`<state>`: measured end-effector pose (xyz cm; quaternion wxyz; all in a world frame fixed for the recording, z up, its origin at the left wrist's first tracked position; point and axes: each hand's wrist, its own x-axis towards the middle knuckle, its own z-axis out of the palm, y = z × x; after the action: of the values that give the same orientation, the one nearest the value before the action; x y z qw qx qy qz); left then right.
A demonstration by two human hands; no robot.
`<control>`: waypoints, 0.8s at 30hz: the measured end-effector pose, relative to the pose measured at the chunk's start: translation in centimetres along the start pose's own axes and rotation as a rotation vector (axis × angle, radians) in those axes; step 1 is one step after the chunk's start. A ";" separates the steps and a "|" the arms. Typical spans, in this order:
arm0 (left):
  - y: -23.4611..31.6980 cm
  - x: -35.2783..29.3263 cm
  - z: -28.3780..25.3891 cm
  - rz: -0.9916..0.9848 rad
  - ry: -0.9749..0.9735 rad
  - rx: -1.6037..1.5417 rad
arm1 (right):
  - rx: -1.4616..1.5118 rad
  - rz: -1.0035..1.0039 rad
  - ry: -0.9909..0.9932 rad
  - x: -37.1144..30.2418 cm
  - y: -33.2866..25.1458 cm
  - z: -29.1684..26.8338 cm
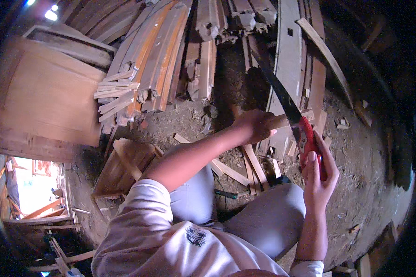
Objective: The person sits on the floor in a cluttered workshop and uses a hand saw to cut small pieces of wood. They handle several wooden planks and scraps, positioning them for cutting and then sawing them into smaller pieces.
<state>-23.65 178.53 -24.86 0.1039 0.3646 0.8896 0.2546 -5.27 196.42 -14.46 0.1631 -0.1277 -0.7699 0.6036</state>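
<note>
My right hand (318, 174) grips the red handle of a hand saw (284, 99), whose dark blade slants up and to the left. The blade rests across a short pale piece of wood (282, 121). My left hand (255, 125) is closed around that piece just left of the blade and holds it steady above the dirt floor. My knees in grey trousers (268, 214) show below the hands.
A stack of long curved wooden slats (148, 60) lies at the upper left, beside a large wooden panel (41, 99). Flat boards (293, 55) stand behind the saw. Loose offcuts (245, 168) and a small wooden frame (125, 166) lie on the dirt floor.
</note>
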 end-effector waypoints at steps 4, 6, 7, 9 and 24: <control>-0.3 -2.4 -3.7 -0.029 0.199 -0.180 | -0.004 0.077 -0.079 0.6 -3.6 1.9; 1.0 -3.9 -7.5 -0.255 0.000 -0.347 | -0.025 0.096 -0.118 0.4 -6.0 2.5; 1.2 -4.6 -10.6 -0.371 -0.084 -0.412 | -0.021 0.090 -0.139 0.6 -7.7 3.2; 2.7 -7.0 -14.4 -0.419 -0.035 -0.317 | -0.017 0.073 -0.148 0.1 -11.2 4.1; 13.4 -38.3 -19.3 -0.517 -0.175 -0.014 | 0.035 0.749 -0.577 -10.9 -39.2 10.8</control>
<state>4.46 152.46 -1.39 0.2446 0.1452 0.9390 0.1933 0.35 173.20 20.16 -0.2843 -0.2211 -0.6745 0.6445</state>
